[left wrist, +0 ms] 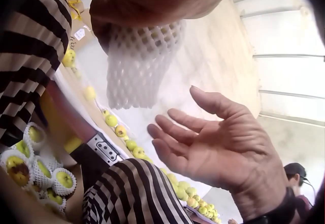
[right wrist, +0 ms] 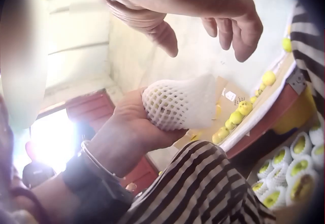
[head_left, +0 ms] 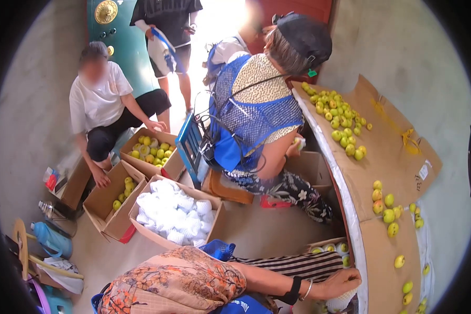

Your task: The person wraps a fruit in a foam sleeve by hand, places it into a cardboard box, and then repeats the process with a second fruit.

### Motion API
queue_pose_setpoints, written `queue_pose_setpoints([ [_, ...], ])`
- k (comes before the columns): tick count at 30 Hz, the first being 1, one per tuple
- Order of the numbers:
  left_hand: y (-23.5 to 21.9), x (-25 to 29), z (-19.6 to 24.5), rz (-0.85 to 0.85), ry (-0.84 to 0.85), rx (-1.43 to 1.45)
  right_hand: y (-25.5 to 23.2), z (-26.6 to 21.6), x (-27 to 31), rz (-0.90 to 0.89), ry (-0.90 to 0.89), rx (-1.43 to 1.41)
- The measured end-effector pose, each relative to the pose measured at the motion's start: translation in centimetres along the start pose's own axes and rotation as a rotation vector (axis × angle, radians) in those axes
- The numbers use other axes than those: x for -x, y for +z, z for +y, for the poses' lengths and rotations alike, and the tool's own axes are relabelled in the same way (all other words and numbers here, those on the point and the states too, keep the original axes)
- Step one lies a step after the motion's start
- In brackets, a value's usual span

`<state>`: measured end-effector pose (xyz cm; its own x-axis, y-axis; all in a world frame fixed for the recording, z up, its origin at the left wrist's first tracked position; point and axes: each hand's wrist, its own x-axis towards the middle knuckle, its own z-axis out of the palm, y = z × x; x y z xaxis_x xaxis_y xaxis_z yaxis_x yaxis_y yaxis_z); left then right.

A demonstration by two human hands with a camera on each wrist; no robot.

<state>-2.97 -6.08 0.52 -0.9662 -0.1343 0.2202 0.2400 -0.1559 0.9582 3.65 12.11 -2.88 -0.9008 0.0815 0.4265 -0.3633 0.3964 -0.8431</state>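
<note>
Left hand [right wrist: 132, 127] gripping foam net [right wrist: 179, 104] above striped lap, right hand [left wrist: 223, 148] empty beside it, fingers loosely spread, netted fruit [left wrist: 35, 165] in box below, loose fruit [head_left: 342, 122] on cardboard [head_left: 392, 157]

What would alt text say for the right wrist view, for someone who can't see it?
The left hand grips a white foam net at centre, with the right hand open above it, fingers loosely bent. Below lies striped fabric; at lower right sits net-wrapped fruit, and loose yellow-green fruit lies beyond.
</note>
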Motion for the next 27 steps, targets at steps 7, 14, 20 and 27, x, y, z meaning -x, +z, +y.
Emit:
queue_pose_setpoints([
  [7,0.8,1.7,0.9,-0.066,0.101,-0.014,0.6,-1.9,0.6,0.012,0.668,-0.773],
  [14,1.2,2.1,0.9,-0.023,0.257,0.006,-0.5,4.1,0.7,-0.085,0.192,-0.13],
  [20,1.0,2.4,1.1,-0.056,0.285,-0.04,0.8,-2.3,0.3,-0.115,0.735,-1.016],
  [27,0.8,2.5,1.1,-0.001,0.362,-0.06,-1.5,1.7,0.4,-0.186,0.955,-1.135],
])
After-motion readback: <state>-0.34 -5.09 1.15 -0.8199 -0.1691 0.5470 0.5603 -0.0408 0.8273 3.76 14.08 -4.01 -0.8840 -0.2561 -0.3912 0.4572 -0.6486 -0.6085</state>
